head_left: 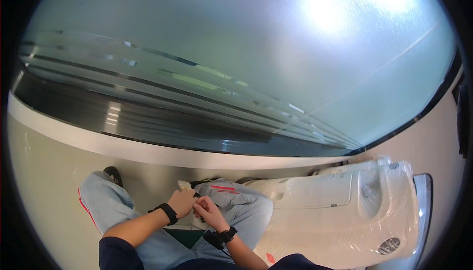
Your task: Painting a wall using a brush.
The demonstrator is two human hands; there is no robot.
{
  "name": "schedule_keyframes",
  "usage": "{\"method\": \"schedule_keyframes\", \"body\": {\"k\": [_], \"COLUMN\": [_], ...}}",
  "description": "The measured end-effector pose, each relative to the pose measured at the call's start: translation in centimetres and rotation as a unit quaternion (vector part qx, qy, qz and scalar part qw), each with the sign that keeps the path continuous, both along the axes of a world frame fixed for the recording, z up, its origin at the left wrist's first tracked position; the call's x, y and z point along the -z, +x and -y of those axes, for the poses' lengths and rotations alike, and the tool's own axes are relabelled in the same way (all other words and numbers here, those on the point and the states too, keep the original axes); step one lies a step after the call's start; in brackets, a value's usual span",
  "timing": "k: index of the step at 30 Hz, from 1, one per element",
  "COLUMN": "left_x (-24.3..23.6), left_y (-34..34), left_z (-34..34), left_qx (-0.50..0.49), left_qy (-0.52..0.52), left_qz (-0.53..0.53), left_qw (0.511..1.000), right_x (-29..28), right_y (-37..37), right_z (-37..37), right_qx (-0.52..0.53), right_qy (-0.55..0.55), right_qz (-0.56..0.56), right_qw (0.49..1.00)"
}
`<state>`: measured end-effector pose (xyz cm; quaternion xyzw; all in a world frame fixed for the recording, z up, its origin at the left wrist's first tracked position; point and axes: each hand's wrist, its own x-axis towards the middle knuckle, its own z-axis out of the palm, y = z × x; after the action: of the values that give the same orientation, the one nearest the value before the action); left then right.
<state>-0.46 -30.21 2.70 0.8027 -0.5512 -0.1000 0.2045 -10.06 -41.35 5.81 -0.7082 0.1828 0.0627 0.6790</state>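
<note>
My left hand (182, 203) and my right hand (210, 213) meet in front of my lap, between my knees. The left one is closed, knuckles up, and a small pale piece (184, 185) shows just beyond it. Whether that piece is in its grip I cannot tell. Thumb and fingers of my right hand are pinched together against the left fingertips. Something small and dark (197, 195) shows where the hands meet, too small to name. Black bands with small devices circle both wrists.
To the right lies a large white moulded panel (315, 220) wrapped in clear plastic, with a dark oval grille (389, 246). Ahead stands a frosted glass wall (221, 38) above a pale base ledge (123, 144). My jeans-clad legs (106, 196) are bent apart around my hands.
</note>
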Motion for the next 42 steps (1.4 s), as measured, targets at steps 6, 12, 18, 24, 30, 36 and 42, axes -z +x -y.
{"method": "schedule_keyframes", "body": {"k": [6,12,18,24,30,36,42], "left_x": [-0.2,0.3,0.2,0.1,-0.8,-2.7,-1.8], "left_y": [1.3,1.7,1.4,1.5,2.1,1.9,0.7], "left_z": [-1.1,-1.5,-1.3,-0.8,-1.0,-1.0,-0.6], "left_qx": [-0.035,-0.045,-0.039,0.005,0.061,0.105,0.086], "left_qy": [-0.048,-0.120,-0.179,-0.221,-0.288,-0.277,-0.223], "left_qz": [-0.033,-0.046,0.005,-0.022,-0.085,-0.136,-0.137], "left_qw": [0.998,0.991,0.983,0.975,0.952,0.945,0.961], "right_x": [-0.2,2.3,1.4,1.6,1.7,0.3,-0.8], "right_y": [1.3,1.2,1.0,0.5,0.3,-0.2,-1.5], "right_z": [-1.5,-0.4,-2.6,-2.4,-1.9,-0.6,0.5], "right_qx": [0.080,0.126,0.182,0.145,0.187,0.232,0.244], "right_qy": [0.155,0.368,0.255,0.368,0.384,0.377,0.290], "right_qz": [-0.049,-0.074,-0.083,-0.039,0.030,0.093,0.037], "right_qw": [0.983,0.918,0.946,0.918,0.904,0.892,0.925]}}
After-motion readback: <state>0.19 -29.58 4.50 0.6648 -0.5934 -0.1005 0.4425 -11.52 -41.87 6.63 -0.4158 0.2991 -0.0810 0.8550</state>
